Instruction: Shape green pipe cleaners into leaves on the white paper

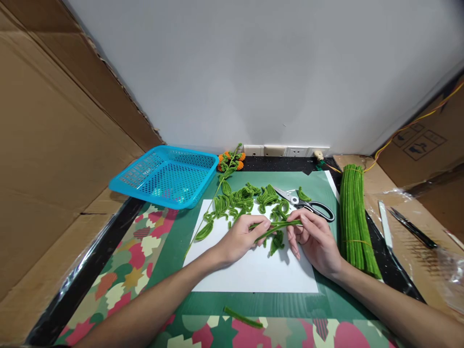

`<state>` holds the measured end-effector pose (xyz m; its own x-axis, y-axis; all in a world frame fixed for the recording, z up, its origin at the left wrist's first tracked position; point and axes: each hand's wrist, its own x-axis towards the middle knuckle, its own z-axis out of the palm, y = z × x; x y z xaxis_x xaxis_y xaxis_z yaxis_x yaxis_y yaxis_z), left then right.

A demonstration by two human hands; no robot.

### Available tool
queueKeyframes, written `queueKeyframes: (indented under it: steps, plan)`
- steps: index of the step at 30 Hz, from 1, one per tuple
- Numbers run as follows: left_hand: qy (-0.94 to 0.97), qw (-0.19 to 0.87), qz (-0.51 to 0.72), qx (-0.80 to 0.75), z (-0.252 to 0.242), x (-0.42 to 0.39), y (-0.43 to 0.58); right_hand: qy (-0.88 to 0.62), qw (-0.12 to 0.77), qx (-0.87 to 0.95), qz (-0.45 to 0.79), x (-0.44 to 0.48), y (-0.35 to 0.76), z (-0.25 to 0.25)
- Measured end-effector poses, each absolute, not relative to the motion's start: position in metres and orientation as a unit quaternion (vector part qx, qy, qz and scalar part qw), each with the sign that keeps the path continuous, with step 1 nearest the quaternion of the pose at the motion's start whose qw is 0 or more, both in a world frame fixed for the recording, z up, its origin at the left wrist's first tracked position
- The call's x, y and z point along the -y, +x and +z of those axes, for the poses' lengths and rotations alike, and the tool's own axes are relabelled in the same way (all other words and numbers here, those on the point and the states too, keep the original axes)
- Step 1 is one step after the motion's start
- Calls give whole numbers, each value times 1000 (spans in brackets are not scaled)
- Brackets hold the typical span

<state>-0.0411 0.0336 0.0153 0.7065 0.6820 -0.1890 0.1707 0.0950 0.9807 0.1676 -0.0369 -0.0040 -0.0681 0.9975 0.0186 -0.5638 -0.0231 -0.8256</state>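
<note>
Green pipe cleaners [277, 225] stretch between my two hands above a white sheet of paper [250, 278]. My left hand [243, 237] pinches them near one end, thumb on top. At the other end, the thumb and fingertips of my right hand [314, 238] close on them, the lower fingers loosely curled. Just behind my hands lies a heap of bent green pipe-cleaner pieces [241, 197], some looped like leaves. One leaf-shaped piece [277, 241] rests on the paper between my hands. Scissors [317, 210] with dark handles lie behind my right hand.
A blue plastic basket [170, 176] stands at the back left, beside an orange-flowered green stem [232, 162]. On the right lies a thick bundle of green pipe cleaners [354, 222], with a craft knife [413, 227] beyond it. A short green piece [242, 317] lies in front.
</note>
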Motion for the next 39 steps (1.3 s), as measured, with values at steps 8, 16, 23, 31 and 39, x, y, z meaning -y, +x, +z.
queueKeyframes:
  steps: [8, 16, 23, 31, 39]
  plan:
    - [655, 655, 190, -325, 19, -35, -41, -338, 607, 373, 616, 37, 165, -11]
    - [651, 651, 188, -342, 17, -34, -40, -333, 612, 359, 621, 36, 164, -9]
    - [650, 651, 188, -344, 16, -34, -41, -330, 614, 353, 624, 36, 164, -7]
    - [659, 644, 185, -341, 16, -35, -41, -361, 603, 362, 612, 38, 166, -4]
    - [661, 644, 187, -336, 16, -35, -41, -338, 610, 347, 627, 38, 166, -5]
